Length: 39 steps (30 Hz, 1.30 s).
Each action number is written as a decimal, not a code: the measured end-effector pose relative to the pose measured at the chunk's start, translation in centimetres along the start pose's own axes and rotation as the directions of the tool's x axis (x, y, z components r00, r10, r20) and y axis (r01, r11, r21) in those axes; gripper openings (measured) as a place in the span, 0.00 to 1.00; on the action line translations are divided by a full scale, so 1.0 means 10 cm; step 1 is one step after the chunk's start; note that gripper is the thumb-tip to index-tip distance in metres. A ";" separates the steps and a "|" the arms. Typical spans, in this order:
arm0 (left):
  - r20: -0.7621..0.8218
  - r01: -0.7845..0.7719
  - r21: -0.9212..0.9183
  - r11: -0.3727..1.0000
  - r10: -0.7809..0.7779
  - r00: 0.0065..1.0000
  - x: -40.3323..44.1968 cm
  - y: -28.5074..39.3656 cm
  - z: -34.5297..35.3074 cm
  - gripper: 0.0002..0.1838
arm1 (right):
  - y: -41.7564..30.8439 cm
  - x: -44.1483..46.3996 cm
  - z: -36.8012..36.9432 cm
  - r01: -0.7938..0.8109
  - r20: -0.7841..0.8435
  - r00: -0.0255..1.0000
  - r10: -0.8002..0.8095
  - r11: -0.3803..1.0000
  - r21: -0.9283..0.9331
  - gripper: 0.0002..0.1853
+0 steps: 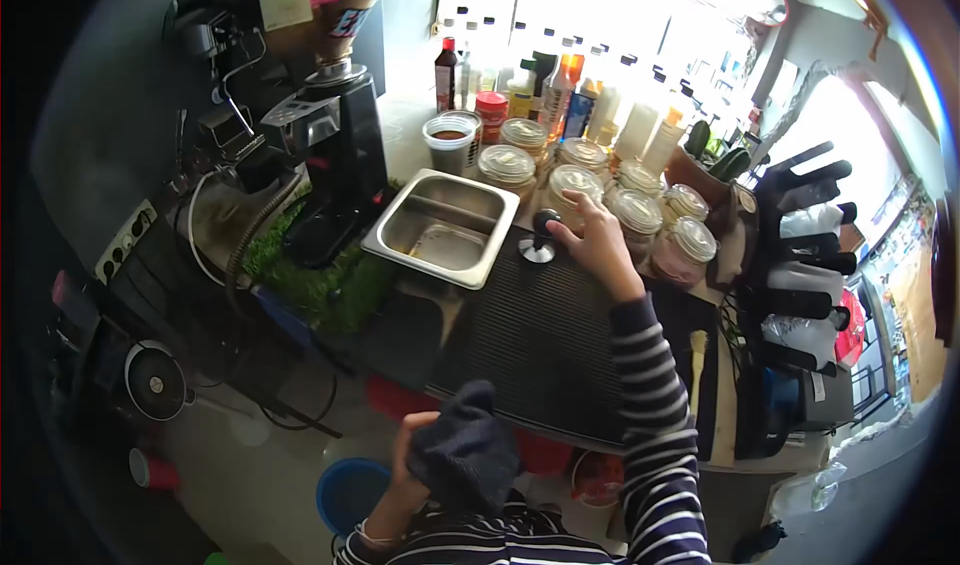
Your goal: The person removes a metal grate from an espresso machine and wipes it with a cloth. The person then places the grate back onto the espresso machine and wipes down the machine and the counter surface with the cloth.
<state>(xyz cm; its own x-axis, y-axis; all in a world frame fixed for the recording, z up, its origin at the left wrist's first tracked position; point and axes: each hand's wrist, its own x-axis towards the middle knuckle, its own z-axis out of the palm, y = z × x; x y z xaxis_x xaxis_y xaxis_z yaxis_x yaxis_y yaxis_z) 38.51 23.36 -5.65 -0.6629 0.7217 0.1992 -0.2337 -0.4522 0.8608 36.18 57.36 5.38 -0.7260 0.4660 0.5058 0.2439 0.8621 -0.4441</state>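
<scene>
My left hand [405, 465] is closed on a dark grey cloth [468, 450], low in front of my body. On the counter stands a coffee tamper [538, 249] with a black handle and a shiny metal base. My right hand [595, 240] is beside it, thumb and index finger apart, the thumb tip close to the handle; whether they touch I cannot tell. Just beyond the fingers is a lidded glass jar [575, 187]. A steel rectangular container [445, 227] with a bar across it sits left of the tamper.
A black coffee grinder [345, 155] stands at the left on green artificial grass [320, 275]. Several bottles [555, 90] line the window side. A brush [697, 365] lies at the right on the counter. Below are a blue bucket [350, 495] and a ribbed black mat [540, 345] at the counter's edge.
</scene>
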 end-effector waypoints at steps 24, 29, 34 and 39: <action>0.510 -0.023 0.314 0.949 -0.149 0.847 0.41 0.33 -0.71 0.38 | -1.74 -0.75 0.54 0.177 0.103 0.963 -0.247 0.876 0.448 0.27; 0.456 -0.022 0.488 0.873 -0.233 0.859 0.22 0.42 -0.82 0.37 | -1.62 -0.68 1.11 0.259 0.074 0.949 -0.307 0.891 0.373 0.26; 0.343 0.039 0.464 0.885 -0.220 0.913 0.14 0.41 -0.87 0.37 | -1.62 -0.71 1.18 0.178 0.164 0.953 -0.253 0.911 0.373 0.27; 0.375 -0.039 0.478 0.877 -0.163 0.913 0.25 0.43 -0.84 0.38 | -1.65 -0.76 1.14 0.194 0.171 0.947 -0.271 0.909 0.368 0.28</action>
<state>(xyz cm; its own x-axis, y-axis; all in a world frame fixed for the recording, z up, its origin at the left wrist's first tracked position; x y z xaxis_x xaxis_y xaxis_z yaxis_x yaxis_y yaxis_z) 29.94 18.83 -5.41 -0.3003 0.9289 0.2168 0.1612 -0.1746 0.9714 30.36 37.33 0.38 -0.8638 0.1736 0.4730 -0.1557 0.8008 -0.5784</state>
